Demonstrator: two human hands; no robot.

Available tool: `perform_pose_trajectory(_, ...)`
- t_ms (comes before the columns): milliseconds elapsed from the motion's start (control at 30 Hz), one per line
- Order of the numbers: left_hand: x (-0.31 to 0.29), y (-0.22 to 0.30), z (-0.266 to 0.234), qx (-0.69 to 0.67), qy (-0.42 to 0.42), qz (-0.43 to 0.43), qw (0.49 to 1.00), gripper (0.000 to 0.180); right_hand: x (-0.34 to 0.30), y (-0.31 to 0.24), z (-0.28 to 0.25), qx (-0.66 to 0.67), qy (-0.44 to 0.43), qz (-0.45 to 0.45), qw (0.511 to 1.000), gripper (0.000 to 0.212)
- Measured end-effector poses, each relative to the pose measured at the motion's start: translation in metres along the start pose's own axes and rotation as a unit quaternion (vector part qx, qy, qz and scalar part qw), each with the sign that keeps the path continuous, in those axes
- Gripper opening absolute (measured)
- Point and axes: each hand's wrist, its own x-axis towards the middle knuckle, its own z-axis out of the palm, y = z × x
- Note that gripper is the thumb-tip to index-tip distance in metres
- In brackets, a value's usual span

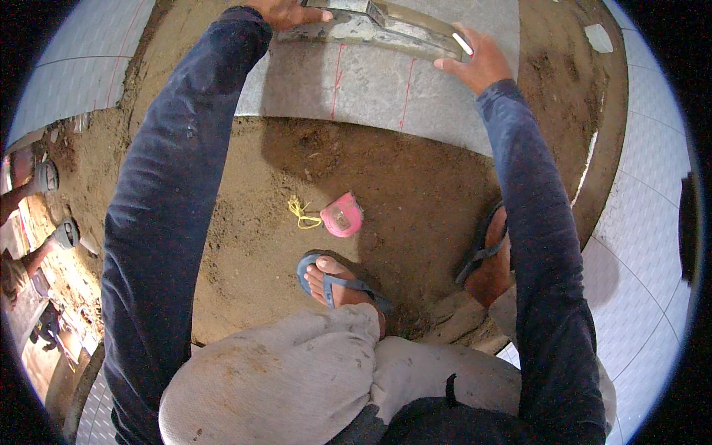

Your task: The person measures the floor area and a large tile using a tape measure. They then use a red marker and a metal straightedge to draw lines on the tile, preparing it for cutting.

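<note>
Looking straight down from the head cam: a person in dark blue long sleeves and dusty grey trousers is crouching over a bed of brown sand/mortar (415, 185), both arms reaching fwd to a long grey metal straightedge (374, 28) lying across a large grey floor tile (371, 93) near the top of the view. The left hand (285, 12) is pressing down on the straightedge's left end, fingers spread flat over it rather than wrapped; part of the hand is running off the top edge. The right hand (478, 63) is resting on the right end, fingers open and laid along the bar, w/ a small white stick, maybe chalk or a marker (463, 43), pinched btwn thumb and fingers. Two thin red lines (337, 81) are running down the tile just below the bar. On the sand, btwn the arms, a pink tape measure (342, 216) is lying w/ a tangle of yellow string (300, 213) touching its left side. Just below it, the left foot in a blue flip-flop (334, 280) is planted on the sand; the right foot in another sandal (486, 252) is sitting near the sand's right edge, partly hidden by the right sleeve. Pale checkered tiles (645, 245) are already laid at right and top left. At far left, other people's feet in sandals (46, 178) are standing on the dirt.
</note>
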Motion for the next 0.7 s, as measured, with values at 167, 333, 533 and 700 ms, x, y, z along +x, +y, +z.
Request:
perform_pose_trajectory(167, -0.002, -0.010, -0.001, 0.034, 0.022, 0.037, 0.999, 0.049, 0.002, -0.010, -0.004, -0.029, -0.028, 0.018, 0.999, 0.087)
perform_pose_trajectory(333, 0.005, -0.019, 0.004, -0.006, 0.018, 0.062, 0.998, 0.047, 0.002, 0.002, 0.000, -0.011, 0.006, -0.035, 0.999, 0.085)
perform_pose_trajectory(533, 0.001, -0.011, -0.001, 0.019, -0.010, 0.007, 1.000, 0.041, 0.000, -0.010, -0.006, -0.029, -0.014, 0.009, 0.999, 0.088)
perform_pose_trajectory(700, 0.000, -0.008, 0.002, -0.004, 0.011, 0.034, 0.999, 0.040, -0.001, -0.011, -0.008, -0.028, -0.030, 0.022, 0.999, 0.086)
